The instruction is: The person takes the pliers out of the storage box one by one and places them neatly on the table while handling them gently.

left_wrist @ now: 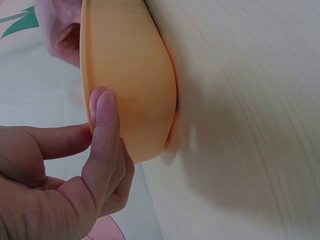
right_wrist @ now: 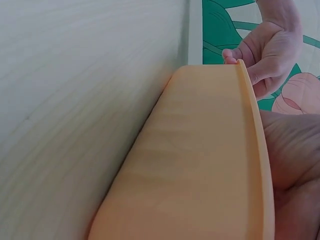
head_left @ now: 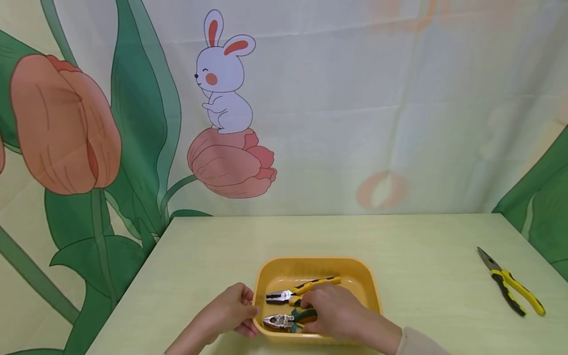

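A yellow plastic tray [head_left: 317, 260] stands on the table. My left hand [head_left: 235, 310] pinches its left rim, the thumb on the inner side and the fingers along the outer wall. Inside lie combination pliers with yellow-and-black handles [head_left: 317, 283], jaws to the left. Nearer to me are combination pliers with green handles [head_left: 303, 315], their metal head also pointing left. My right hand [head_left: 339, 313] reaches into the tray, thumb and fingers curled round the green handles and close against the lower yellow handle. The palm hides the handle ends. In the right wrist view the tray wall covers the fingers.
Long-nose pliers with yellow-and-black handles [head_left: 506, 281] lie at the table's right, handles spread apart. The pale table [head_left: 435, 241] ends at a back edge before a printed cloth [head_left: 328, 123] with a rabbit and tulips.
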Demonstrator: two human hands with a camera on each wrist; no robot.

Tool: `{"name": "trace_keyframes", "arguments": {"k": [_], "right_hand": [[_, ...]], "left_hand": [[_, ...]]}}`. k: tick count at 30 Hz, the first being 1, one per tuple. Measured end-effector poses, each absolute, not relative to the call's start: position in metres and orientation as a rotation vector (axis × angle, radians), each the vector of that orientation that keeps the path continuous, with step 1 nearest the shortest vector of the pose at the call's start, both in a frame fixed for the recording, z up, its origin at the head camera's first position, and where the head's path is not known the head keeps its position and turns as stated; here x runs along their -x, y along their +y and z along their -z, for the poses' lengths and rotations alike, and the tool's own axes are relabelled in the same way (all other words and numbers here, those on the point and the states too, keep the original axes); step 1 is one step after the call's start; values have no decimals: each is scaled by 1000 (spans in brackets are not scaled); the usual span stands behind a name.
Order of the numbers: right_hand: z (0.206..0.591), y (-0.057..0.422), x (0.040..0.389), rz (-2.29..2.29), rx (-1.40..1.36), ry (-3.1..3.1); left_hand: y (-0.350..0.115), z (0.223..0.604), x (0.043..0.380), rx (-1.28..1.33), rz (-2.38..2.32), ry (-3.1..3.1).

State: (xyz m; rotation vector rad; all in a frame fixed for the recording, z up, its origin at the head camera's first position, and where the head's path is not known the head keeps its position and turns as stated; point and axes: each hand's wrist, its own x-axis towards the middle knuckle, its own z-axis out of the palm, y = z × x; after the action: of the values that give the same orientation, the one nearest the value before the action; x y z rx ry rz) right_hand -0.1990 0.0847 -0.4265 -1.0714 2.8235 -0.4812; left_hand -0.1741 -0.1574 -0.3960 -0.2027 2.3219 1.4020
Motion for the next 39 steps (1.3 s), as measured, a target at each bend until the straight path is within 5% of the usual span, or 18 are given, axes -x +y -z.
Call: {"name": "trace_keyframes", "arguments": {"k": [39], "right_hand": [[425,87,199,338,1218,2831]], "left_hand": [[-160,398,171,109,-1466,2309]]}}
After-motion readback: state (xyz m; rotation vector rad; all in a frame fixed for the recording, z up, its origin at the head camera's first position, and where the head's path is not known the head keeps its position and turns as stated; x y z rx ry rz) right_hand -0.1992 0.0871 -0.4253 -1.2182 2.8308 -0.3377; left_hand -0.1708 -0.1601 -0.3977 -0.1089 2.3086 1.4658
